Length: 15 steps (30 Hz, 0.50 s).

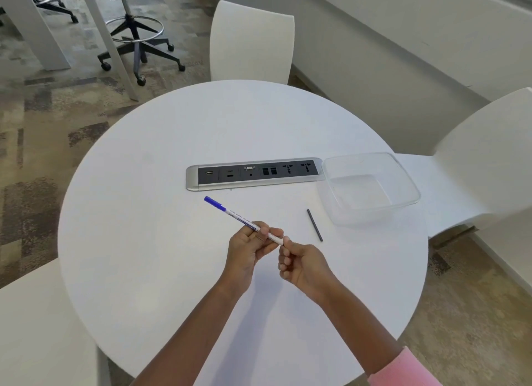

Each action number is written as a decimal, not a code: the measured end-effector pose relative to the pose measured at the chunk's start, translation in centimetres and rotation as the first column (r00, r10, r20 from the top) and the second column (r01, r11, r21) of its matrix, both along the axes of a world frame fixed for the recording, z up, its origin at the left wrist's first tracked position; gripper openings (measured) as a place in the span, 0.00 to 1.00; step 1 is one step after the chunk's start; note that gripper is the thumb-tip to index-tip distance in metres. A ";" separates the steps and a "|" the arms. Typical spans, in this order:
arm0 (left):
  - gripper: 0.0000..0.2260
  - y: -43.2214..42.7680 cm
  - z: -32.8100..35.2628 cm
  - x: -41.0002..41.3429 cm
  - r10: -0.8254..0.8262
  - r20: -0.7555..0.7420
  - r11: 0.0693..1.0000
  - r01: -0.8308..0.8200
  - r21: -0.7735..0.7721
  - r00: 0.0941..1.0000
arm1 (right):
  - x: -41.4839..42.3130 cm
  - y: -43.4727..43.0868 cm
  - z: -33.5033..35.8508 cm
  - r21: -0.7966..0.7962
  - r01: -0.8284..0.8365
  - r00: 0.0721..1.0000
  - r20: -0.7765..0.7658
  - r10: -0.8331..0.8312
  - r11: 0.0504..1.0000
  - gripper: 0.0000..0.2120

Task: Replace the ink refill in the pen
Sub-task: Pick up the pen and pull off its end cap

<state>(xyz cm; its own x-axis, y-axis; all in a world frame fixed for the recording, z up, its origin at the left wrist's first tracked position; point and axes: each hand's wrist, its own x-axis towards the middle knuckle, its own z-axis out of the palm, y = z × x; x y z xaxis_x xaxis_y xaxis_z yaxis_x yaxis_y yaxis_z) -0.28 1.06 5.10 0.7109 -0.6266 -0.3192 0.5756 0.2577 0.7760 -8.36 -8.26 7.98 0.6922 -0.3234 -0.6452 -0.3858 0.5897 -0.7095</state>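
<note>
Left side of table [129, 212]: bare white surface — the widest room.
Centre: left hand [244, 247] and right hand [299, 267] hold the pen [230, 212] above the top.
Far: socket panel [253, 174] lies crosswise.
Right: thin dark stick [314, 225] — beyond it, clear container [371, 189] against the panel's end.

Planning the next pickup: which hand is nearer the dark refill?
Right. The right hand sits just left of the refill; the left hand, gripping the pen, farther left.
</note>
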 end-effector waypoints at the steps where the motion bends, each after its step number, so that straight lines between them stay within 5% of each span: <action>1: 0.07 0.0 0.0 0.0 -0.004 0.003 1.000 0.004 0.000 1.000 | -0.1 -0.2 0.2 0.079 -0.009 1.000 -0.008 0.010 0.997 0.19; 3: 0.06 0.0 0.0 -0.2 0.007 -0.013 1.000 -0.007 -0.001 1.000 | -0.1 -0.5 0.3 0.056 -0.034 0.999 -0.012 0.034 0.998 0.19; 5: 0.05 -0.2 0.0 -0.3 0.029 -0.042 1.000 -0.029 0.000 0.999 | -0.3 -0.3 0.1 -0.242 -0.081 0.997 -0.035 0.075 0.967 0.19; 9: 0.05 -0.5 0.0 -0.6 0.079 -0.106 0.997 -0.078 0.017 0.991 | -1.2 0.1 -1.0 -0.802 -0.106 0.993 -0.058 0.101 0.588 0.07; 15: 0.04 -0.5 -0.1 -0.7 0.107 -0.150 0.994 -0.103 0.033 0.983 | -1.7 0.2 -1.7 -0.992 -0.127 0.975 -0.123 0.183 0.012 0.04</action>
<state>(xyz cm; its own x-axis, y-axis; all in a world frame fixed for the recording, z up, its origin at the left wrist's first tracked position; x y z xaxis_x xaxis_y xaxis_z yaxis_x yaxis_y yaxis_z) -1.01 0.56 5.01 0.7145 -0.5414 -0.4432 0.6579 0.3044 0.6889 -10.04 -8.08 6.33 0.8324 -0.5114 0.2137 -0.3234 -0.7612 -0.5621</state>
